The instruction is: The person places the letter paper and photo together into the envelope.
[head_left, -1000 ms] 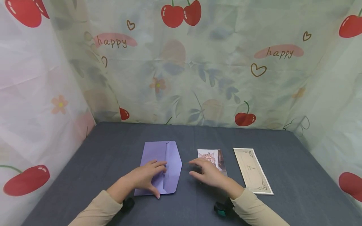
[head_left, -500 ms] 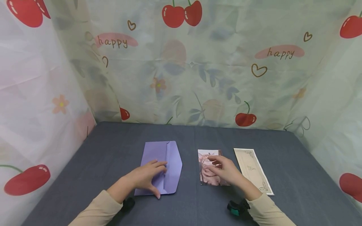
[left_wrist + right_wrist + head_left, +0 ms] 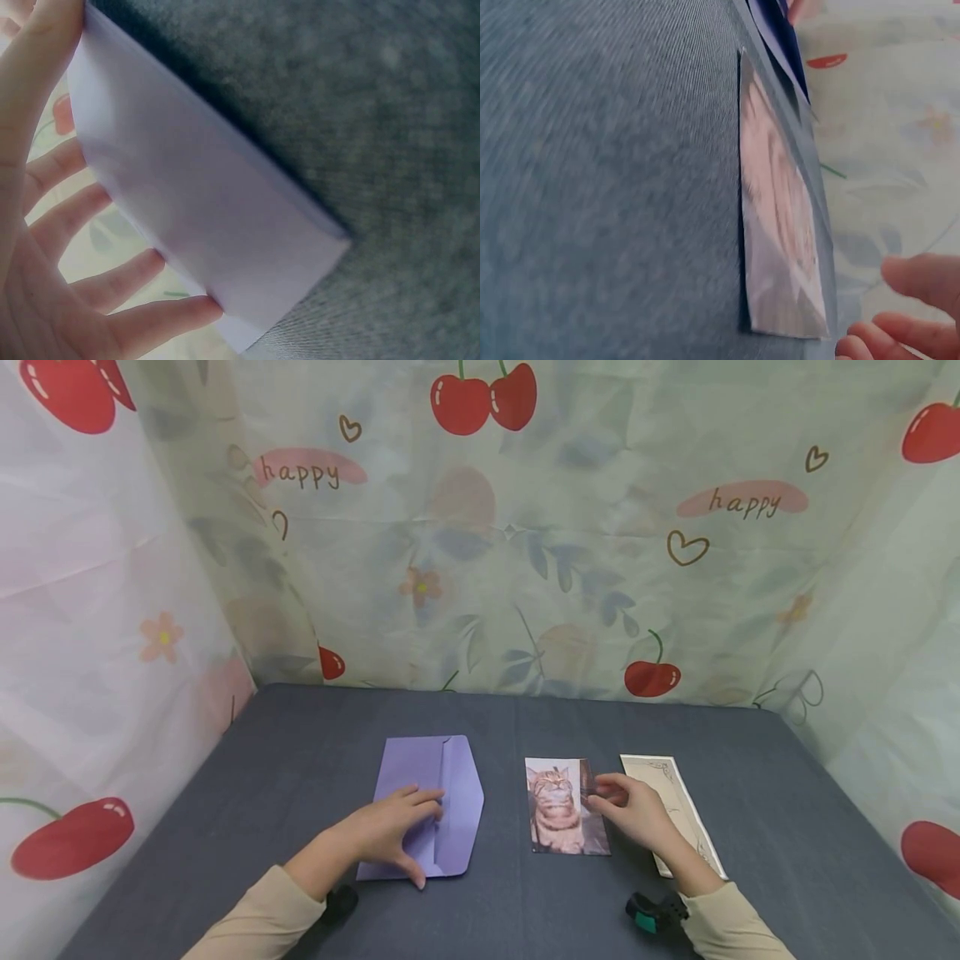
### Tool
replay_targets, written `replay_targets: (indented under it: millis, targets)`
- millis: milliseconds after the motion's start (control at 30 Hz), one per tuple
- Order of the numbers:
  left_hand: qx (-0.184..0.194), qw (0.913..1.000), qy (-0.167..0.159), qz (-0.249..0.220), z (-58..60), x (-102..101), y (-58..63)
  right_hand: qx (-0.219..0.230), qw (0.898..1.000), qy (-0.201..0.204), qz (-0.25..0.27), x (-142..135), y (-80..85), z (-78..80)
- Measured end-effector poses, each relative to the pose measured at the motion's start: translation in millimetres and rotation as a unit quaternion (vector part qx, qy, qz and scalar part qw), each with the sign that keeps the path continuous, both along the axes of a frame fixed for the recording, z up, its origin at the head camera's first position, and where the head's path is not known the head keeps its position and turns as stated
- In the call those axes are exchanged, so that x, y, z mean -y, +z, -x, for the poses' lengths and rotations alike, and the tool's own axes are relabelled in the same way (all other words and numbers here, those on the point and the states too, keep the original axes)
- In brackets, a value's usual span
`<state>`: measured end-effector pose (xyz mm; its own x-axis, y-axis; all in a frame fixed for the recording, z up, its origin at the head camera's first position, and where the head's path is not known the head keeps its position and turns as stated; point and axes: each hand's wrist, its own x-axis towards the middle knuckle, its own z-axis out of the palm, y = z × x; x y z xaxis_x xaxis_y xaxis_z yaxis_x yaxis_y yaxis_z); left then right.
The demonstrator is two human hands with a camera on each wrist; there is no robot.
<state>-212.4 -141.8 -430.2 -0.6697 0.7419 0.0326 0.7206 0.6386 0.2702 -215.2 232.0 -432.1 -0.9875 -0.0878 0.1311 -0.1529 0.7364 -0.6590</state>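
Observation:
A purple envelope [image 3: 405, 762] lies on the dark cloth at left, its pointed flap unfolded to the right. My left hand [image 3: 378, 828] rests on it with spread fingers; in the left wrist view the fingertips touch the envelope [image 3: 202, 180]. To the right lies a cat photo [image 3: 553, 818], face up and flat. Just over its right edge is my right hand [image 3: 637, 812], fingers loosely bent, holding nothing. The right wrist view has that hand [image 3: 915, 307] apart from the photo [image 3: 776, 217]. Part of a beige card [image 3: 660, 768] with ornate corners is hidden beneath the right hand.
The dark grey tablecloth [image 3: 315, 727] covers the table. Behind and at both sides hang curtains [image 3: 510, 560] printed with cherries, hearts and "happy". A black strapped device [image 3: 652, 913] is at the right wrist.
My right hand has moved rightward, from the photo's left side across it to its right edge, uncovering the cat picture. The left hand, envelope and photo stay in place.

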Motion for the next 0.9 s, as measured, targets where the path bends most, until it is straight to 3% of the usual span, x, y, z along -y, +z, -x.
replay_targets:
  millis: [333,900]
  targets:
    - [0.01,1.0,0.001,-0.001,-1.0,0,2.2,0.021,0.999,-0.033,-0.021,-2,-4.9,-1.6]
    - [0.007,1.0,0.004,-0.001,-1.7,-1,2.9,0.065,0.997,-0.044,0.008,-1,-11.9,5.1]
